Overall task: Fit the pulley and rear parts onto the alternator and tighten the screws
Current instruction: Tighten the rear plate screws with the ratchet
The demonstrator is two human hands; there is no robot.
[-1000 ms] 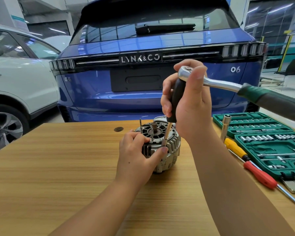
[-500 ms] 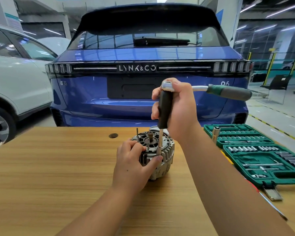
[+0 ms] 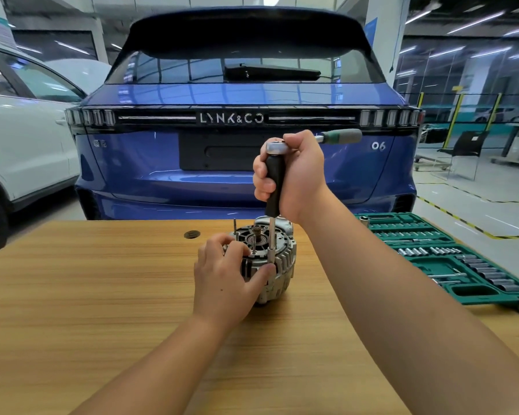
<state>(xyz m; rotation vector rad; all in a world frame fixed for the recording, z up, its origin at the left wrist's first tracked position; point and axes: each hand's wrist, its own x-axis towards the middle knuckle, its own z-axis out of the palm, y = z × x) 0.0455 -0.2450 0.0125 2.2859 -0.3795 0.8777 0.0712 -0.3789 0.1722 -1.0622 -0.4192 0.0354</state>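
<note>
The silver finned alternator [image 3: 283, 266] stands on the wooden table [image 3: 102, 295] with its open rear face up and thin studs sticking out. My left hand [image 3: 225, 277] clasps its near left side, thumb against the base of the tool shaft. My right hand [image 3: 294, 175] grips the black-handled extension driver [image 3: 273, 187], held upright with its socket tip on the alternator's near right rim. A ratchet head sits on top of the driver, and the ratchet's green handle [image 3: 342, 135] points right behind my hand.
An open green socket set case [image 3: 450, 259] lies on the table's right side. A small dark round hole [image 3: 191, 234] marks the table's far middle. A blue car [image 3: 246, 139] stands just behind the table and a white car [image 3: 21, 139] at left.
The view tilted so the hands and alternator sit lower in frame. The driver went from tilted to upright on the alternator, and the ratchet handle swung back toward the car.
</note>
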